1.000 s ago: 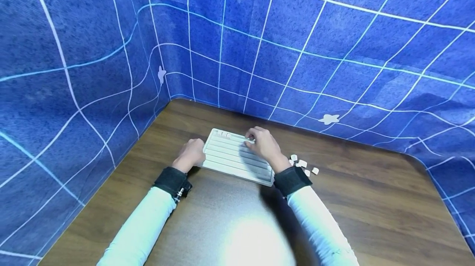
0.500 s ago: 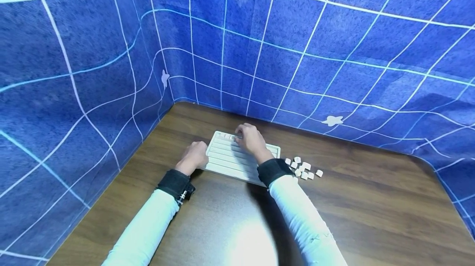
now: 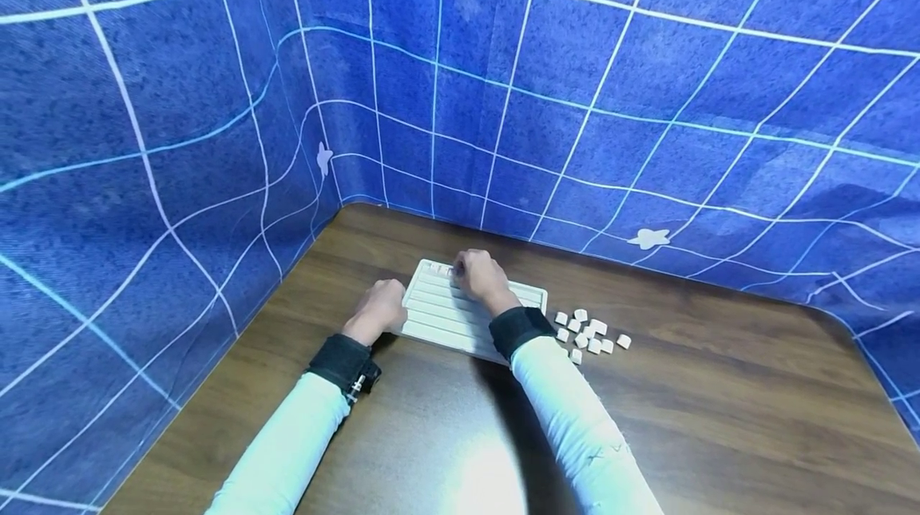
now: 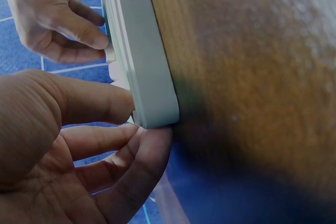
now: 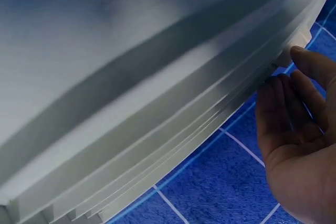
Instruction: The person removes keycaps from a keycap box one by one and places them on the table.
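Observation:
A white ridged tray [image 3: 438, 315] lies on the wooden table, its rows running left to right. My left hand [image 3: 378, 309] grips its left end; in the left wrist view the thumb and fingers [image 4: 113, 100] hold the corner. Over the far row my right hand [image 3: 480, 275] pinches a small white keycap [image 5: 291, 51] between thumb and fingertips, partly hidden by the hand. A few white keycaps [image 3: 437, 268] sit at the left end of that row, beside the right fingertips.
Several loose white keycaps [image 3: 591, 331] lie in a group on the table [image 3: 704, 387] to the right of the tray. Blue patterned fabric [image 3: 546, 116] rises behind the table and along its left side.
My right hand has moved left along the far row and down to its left end, beside the keycaps there. The left hand keeps its grip on the tray.

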The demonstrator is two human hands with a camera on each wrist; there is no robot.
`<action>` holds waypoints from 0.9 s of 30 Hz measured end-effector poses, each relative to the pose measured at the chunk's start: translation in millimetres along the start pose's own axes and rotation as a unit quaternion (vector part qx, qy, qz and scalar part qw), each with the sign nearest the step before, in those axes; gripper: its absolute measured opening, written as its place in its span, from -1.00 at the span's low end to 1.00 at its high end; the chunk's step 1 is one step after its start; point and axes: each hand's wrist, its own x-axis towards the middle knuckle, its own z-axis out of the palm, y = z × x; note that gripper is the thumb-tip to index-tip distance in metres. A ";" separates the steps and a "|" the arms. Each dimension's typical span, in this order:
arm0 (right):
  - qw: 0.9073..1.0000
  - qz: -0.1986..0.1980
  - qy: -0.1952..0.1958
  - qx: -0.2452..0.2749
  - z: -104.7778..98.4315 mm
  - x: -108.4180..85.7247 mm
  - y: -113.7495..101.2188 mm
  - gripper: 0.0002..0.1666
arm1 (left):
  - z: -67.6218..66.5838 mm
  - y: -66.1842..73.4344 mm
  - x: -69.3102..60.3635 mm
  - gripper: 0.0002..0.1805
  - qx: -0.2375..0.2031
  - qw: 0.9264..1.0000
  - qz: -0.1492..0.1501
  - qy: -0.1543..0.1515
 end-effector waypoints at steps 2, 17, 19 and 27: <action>1.000 0.003 -0.003 -0.001 1.3 0.5 -0.2 -0.85 | 0.0 -0.4 -0.4 -0.90 0.001 1.000 0.000 0.003; 1.000 -0.008 -0.004 -0.025 3.6 -2.1 -0.4 -0.83 | 2.4 1.5 -1.2 -0.93 0.002 1.000 0.004 0.011; 0.999 -0.018 -0.003 -0.029 2.0 -4.1 0.0 -0.84 | 2.5 1.3 -1.8 -0.94 0.002 1.000 0.003 0.010; 0.996 -0.085 0.040 0.001 -26.8 -25.4 4.9 -0.91 | 0.5 -1.9 0.0 -0.90 0.000 1.000 0.001 0.001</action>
